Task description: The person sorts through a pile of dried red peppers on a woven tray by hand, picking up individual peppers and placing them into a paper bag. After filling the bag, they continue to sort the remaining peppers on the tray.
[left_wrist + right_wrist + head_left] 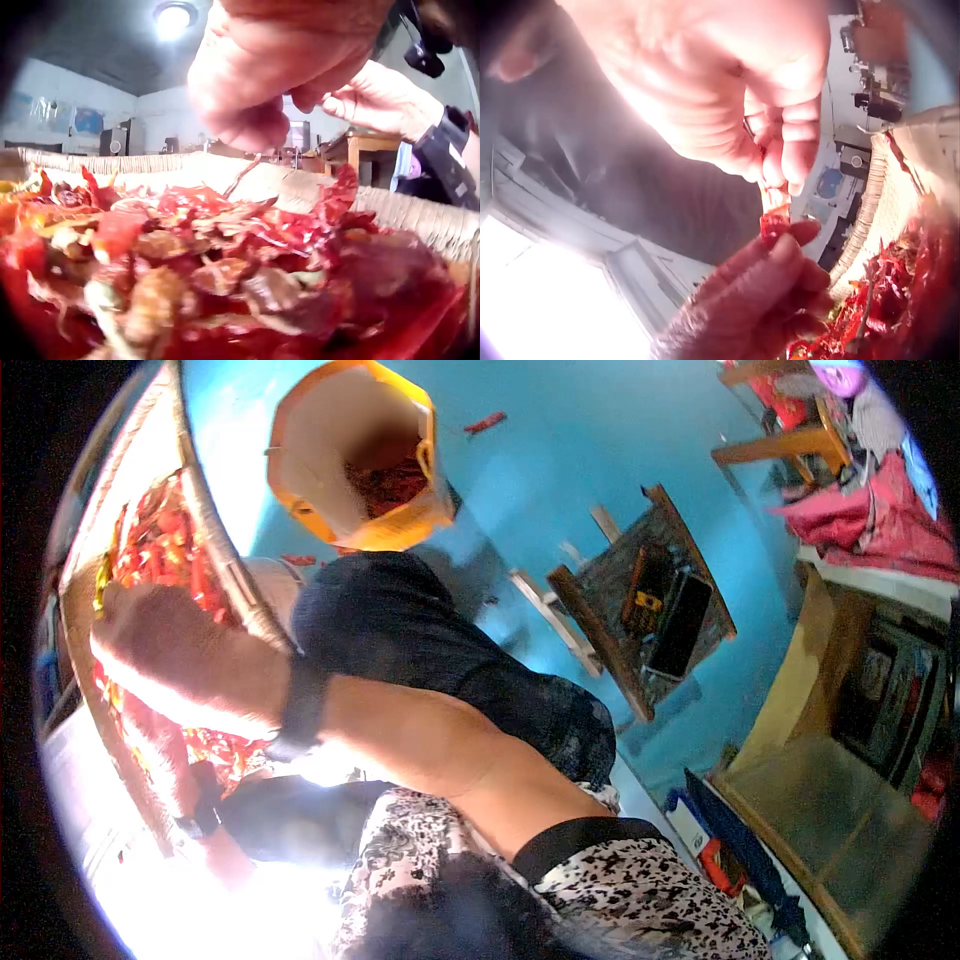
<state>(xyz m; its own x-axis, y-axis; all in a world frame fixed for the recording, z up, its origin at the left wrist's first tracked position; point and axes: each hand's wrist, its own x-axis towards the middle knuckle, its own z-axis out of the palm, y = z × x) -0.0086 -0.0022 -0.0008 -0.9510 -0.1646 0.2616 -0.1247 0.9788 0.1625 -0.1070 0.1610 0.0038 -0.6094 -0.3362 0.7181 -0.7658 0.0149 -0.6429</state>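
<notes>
Both hands meet over a woven basket (222, 545) heaped with dried red chilies (217, 277). My right hand (720, 82) pinches one end of a red chili (775, 223) between thumb and fingertips. From below, my left hand (754, 292) grips the same chili's lower part, so the fingers of both hands nearly meet. In the head view the right hand (190, 650) covers part of the heap, and the left hand (155, 745) shows below it in bright glare. The left wrist view has the left hand (281, 67) close above the chilies, its fingers curled.
A yellow-rimmed container (400, 538) with dried chilies inside stands beyond my knee. To the right, a low wooden stool (610, 575) bears a phone (682, 625). Single chilies (486, 423) lie on the blue floor (560, 470). A wooden cabinet (830, 800) stands at the far right.
</notes>
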